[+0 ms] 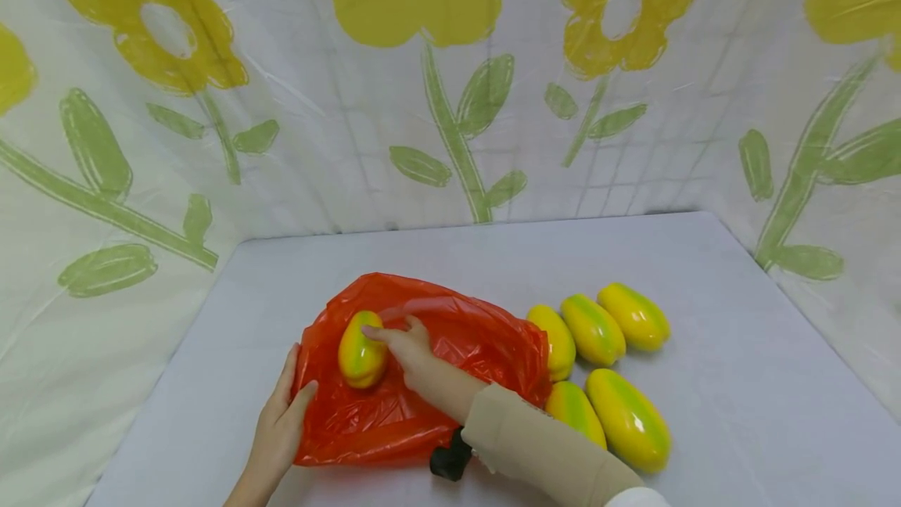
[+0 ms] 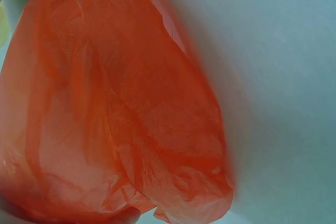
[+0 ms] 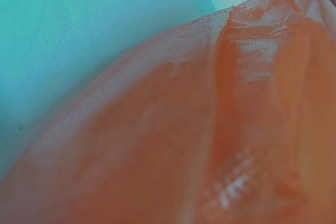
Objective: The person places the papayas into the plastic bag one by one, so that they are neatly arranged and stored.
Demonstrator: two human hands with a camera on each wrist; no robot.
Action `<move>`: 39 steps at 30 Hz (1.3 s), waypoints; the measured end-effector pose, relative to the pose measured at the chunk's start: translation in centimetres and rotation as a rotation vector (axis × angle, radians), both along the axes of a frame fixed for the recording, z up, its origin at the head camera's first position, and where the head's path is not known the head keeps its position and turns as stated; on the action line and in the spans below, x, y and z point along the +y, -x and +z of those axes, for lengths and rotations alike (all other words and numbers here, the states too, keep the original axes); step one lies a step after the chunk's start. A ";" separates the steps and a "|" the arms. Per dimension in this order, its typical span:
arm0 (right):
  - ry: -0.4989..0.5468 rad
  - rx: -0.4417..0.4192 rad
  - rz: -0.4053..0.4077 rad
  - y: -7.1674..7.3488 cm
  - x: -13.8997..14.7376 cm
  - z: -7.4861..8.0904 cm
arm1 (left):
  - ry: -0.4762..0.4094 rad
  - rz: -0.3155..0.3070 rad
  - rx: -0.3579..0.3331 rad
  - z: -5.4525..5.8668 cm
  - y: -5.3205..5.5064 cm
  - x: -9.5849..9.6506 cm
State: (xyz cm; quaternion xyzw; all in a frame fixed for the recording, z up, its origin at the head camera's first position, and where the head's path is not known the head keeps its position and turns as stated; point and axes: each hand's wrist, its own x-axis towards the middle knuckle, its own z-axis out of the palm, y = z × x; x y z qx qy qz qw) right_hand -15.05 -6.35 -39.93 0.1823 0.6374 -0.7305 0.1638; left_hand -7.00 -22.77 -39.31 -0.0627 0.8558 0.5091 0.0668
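Observation:
A red plastic bag lies spread with its mouth toward me in the head view. My left hand holds its left edge, thumb on the inner side and fingers outside. A glossy yellow papaya with a green streak rests inside the bag's left part. My right hand reaches in from the right; one straight digit touches the papaya's upper side, while another digit stands apart from the fruit. Red film fills much of the left wrist view, as the bag, and of the right wrist view, again the bag.
Several more papayas lie right of the bag, two partly hidden by the bag or my right sleeve. A black device sits under the right wrist. The pale table meets a flower-printed curtain behind and at the sides.

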 end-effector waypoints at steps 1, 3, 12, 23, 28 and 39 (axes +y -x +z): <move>-0.004 0.002 0.000 0.0 0.1 0.1 | -0.001 0.001 -0.005 0.0 0.0 0.0; -0.007 0.003 0.003 -0.1 0.2 0.1 | 0.001 0.002 -0.012 0.0 0.0 0.0; -0.038 0.023 0.039 -0.5 1.3 0.4 | 0.012 0.010 -0.023 0.2 -0.1 -0.1; -0.096 0.008 0.044 -1.1 3.7 0.9 | 0.014 0.012 -0.021 0.2 -0.2 -0.1; -0.101 -0.006 0.073 -1.6 4.4 1.3 | 0.012 0.005 -0.012 0.2 -0.2 0.0; -0.130 -0.016 0.131 -3.2 5.5 2.2 | 0.013 0.011 -0.025 0.2 -0.2 0.0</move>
